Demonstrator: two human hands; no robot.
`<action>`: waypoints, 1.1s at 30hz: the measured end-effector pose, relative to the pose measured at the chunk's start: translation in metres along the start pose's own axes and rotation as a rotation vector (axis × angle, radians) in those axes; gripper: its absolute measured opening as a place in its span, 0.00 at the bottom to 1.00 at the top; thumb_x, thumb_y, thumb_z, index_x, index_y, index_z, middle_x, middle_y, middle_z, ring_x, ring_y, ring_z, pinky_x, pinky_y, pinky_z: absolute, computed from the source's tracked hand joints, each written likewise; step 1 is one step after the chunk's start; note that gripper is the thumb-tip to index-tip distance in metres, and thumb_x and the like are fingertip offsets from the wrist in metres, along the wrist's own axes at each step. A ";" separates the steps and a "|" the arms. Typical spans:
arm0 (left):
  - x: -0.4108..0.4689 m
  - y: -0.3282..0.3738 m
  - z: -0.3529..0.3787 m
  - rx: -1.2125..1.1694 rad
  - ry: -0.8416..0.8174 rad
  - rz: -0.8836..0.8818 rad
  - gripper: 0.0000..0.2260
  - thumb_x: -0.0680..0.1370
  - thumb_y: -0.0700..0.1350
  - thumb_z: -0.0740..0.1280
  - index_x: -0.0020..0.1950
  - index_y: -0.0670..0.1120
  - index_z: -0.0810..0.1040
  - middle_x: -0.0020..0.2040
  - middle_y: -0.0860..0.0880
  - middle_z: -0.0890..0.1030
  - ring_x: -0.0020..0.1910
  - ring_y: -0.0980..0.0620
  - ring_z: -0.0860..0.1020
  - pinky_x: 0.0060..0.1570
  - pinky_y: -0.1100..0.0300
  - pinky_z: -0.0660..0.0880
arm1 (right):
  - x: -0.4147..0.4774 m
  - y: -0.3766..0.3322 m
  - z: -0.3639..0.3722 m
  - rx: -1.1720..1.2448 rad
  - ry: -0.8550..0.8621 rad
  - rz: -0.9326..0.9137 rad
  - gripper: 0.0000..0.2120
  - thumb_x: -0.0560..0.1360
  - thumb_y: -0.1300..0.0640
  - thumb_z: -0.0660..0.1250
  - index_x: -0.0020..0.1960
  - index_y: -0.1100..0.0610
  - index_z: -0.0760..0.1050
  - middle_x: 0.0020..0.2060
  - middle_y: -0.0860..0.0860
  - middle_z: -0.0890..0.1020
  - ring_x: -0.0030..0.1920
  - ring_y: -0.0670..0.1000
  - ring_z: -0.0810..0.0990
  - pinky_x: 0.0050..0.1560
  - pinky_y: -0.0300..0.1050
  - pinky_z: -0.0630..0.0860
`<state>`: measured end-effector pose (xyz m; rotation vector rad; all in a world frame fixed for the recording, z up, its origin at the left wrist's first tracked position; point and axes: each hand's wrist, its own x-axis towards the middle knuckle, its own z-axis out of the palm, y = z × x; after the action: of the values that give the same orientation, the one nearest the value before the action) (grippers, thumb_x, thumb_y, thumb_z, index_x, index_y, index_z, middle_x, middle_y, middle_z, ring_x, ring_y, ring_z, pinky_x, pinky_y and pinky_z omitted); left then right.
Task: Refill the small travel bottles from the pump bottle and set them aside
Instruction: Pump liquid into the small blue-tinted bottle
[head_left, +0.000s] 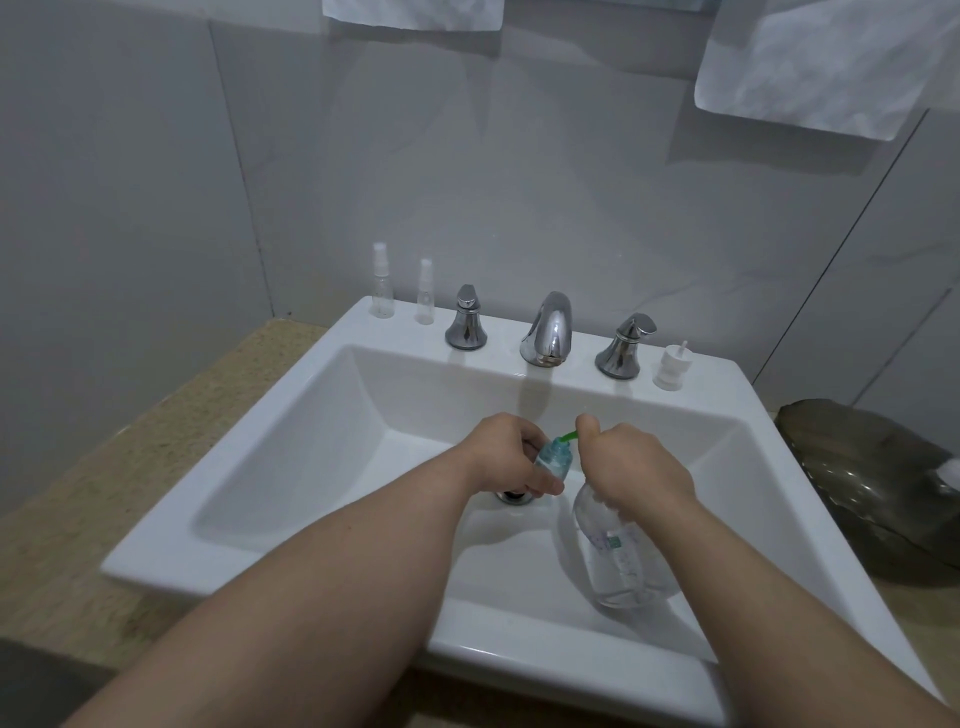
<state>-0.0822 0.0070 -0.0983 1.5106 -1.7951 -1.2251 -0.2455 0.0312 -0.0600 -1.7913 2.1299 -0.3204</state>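
Over the white sink (291, 415), my left hand (506, 452) grips a small clear travel bottle (553, 461) holding bluish liquid, tilted with its mouth up and to the right. My right hand (636, 470) is closed over the top of a clear pump bottle (621, 556), whose green spout (724, 434) touches the small bottle's mouth. The pump head is hidden under my fingers. Two small clear spray bottles (382, 283) (425, 293) stand on the back left of the sink ledge. A white spray cap (671, 366) rests on the ledge at the back right.
A chrome faucet (548, 330) with two handles (466, 319) (623, 345) stands along the back ledge. The drain (511, 496) lies under my left hand. A dark leaf-shaped dish (872, 493) sits on the counter to the right, and beige countertop (104, 467) extends left.
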 end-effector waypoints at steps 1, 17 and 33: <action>0.000 0.000 0.000 0.003 0.000 0.001 0.18 0.68 0.39 0.83 0.56 0.43 0.83 0.42 0.54 0.83 0.34 0.63 0.80 0.30 0.74 0.72 | -0.001 0.000 0.000 0.016 0.002 0.008 0.23 0.78 0.45 0.46 0.43 0.57 0.75 0.41 0.56 0.82 0.40 0.58 0.81 0.41 0.47 0.73; 0.002 -0.003 0.000 0.043 0.012 -0.008 0.19 0.67 0.42 0.84 0.55 0.45 0.84 0.44 0.52 0.85 0.39 0.59 0.81 0.32 0.73 0.73 | -0.002 0.000 -0.003 0.021 -0.005 0.001 0.22 0.79 0.46 0.48 0.42 0.56 0.76 0.41 0.55 0.81 0.41 0.58 0.81 0.43 0.46 0.74; 0.007 -0.007 0.000 0.094 0.081 -0.007 0.21 0.68 0.45 0.83 0.59 0.46 0.83 0.43 0.56 0.81 0.43 0.58 0.80 0.34 0.73 0.73 | -0.020 0.025 -0.023 0.277 -0.331 -0.002 0.27 0.73 0.41 0.76 0.62 0.56 0.70 0.51 0.52 0.81 0.47 0.50 0.79 0.43 0.46 0.73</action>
<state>-0.0807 0.0009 -0.1057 1.5967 -1.8180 -1.0802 -0.2748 0.0541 -0.0459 -1.5658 1.7615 -0.2808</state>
